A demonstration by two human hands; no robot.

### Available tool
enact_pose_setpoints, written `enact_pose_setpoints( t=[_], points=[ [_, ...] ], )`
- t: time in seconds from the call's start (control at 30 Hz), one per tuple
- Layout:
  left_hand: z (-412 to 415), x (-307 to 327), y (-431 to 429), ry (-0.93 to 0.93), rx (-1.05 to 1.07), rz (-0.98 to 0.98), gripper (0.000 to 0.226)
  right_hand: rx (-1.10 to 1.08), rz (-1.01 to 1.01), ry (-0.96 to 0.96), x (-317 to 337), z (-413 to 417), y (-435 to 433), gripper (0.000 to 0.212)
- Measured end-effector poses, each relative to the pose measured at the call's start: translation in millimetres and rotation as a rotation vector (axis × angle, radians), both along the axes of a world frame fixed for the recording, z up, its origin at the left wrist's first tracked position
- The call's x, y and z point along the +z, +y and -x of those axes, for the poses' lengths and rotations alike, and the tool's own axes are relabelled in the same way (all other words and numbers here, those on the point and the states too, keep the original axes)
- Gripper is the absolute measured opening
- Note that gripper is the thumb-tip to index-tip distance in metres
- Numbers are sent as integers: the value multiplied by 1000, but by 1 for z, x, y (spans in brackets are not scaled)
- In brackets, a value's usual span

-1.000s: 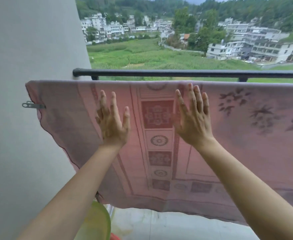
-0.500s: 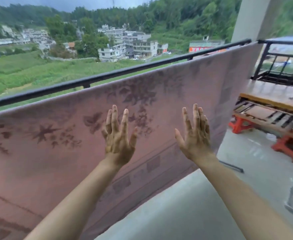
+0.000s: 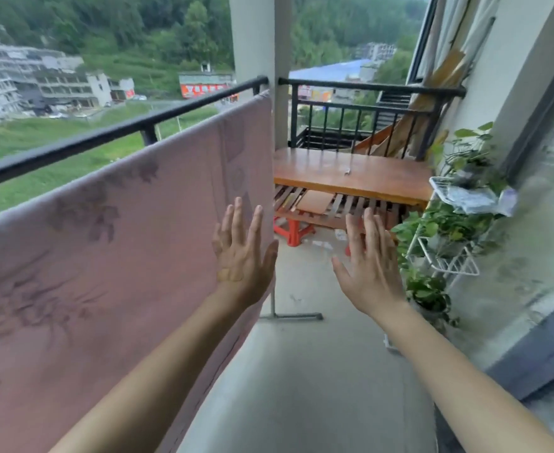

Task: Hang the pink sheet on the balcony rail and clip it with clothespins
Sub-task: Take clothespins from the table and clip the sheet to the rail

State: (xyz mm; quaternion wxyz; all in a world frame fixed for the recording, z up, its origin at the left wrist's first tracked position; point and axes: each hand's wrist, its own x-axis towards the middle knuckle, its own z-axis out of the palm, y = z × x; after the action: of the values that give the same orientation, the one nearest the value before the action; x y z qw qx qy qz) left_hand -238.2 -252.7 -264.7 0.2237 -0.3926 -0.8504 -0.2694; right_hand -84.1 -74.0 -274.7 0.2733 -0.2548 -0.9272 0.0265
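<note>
The pink sheet (image 3: 112,256), printed with dark flowers, hangs spread out just inside the black balcony rail (image 3: 105,138) and runs from the left edge to the white pillar. My left hand (image 3: 241,253) is raised flat, fingers apart, in front of the sheet's right end, holding nothing. My right hand (image 3: 369,266) is raised the same way over the bare floor, to the right of the sheet and apart from it. No clothespin shows in this view.
A white pillar (image 3: 256,60) stands at the sheet's right end. Beyond it a wooden bench (image 3: 351,173) rests on red stools. A white wire rack with green plants (image 3: 449,230) lines the right wall. A grey metal stand foot (image 3: 288,317) lies on the concrete floor.
My view has swung right along the rail, from the sheet's left end by the wall to its right end by the pillar. Both hands stay raised and open throughout.
</note>
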Motion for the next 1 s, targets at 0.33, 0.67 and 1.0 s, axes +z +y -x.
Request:
enact_pose_setpoints(
  t=[0.33,0.67,1.0],
  points=[
    [104,-27,269,-8,-180,65,63,-235,86,21,-28,68,241,82],
    [239,-4,476,-60,-123,97,65,-192,152,-37,-6,217,467,78],
    [397,-32,660,-104,-102,92,66,-127,100,-158,-24,380,640,79]
  ],
)
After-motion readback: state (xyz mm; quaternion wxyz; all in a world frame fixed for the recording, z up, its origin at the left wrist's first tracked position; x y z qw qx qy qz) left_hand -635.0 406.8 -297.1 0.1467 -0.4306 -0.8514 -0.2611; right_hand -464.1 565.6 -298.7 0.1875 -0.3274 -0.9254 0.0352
